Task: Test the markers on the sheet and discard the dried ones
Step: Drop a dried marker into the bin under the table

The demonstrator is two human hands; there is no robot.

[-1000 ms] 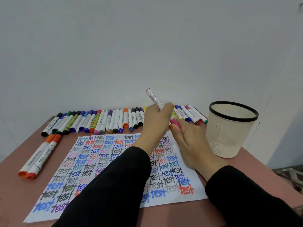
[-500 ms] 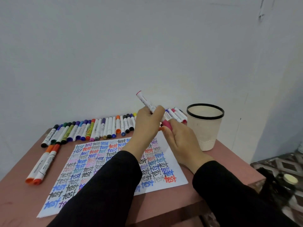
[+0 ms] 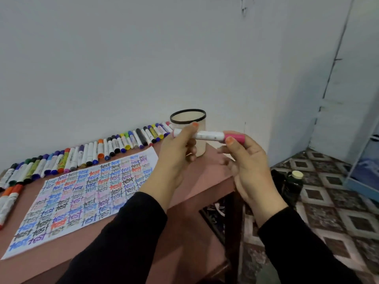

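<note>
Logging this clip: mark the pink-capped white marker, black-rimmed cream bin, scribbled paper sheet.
pink-capped white marker (image 3: 207, 135): head view, barrel.
black-rimmed cream bin (image 3: 201, 146): head view, wall.
scribbled paper sheet (image 3: 82, 197): head view, middle.

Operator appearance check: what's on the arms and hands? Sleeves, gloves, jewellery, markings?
Both arms wear long, plain black sleeves, the left sleeve and the right sleeve, both ending at the wrists. The left hand and right hand are bare: no gloves, and no rings or watch in view. Orange polish shows on a left nail and a right nail.
</note>
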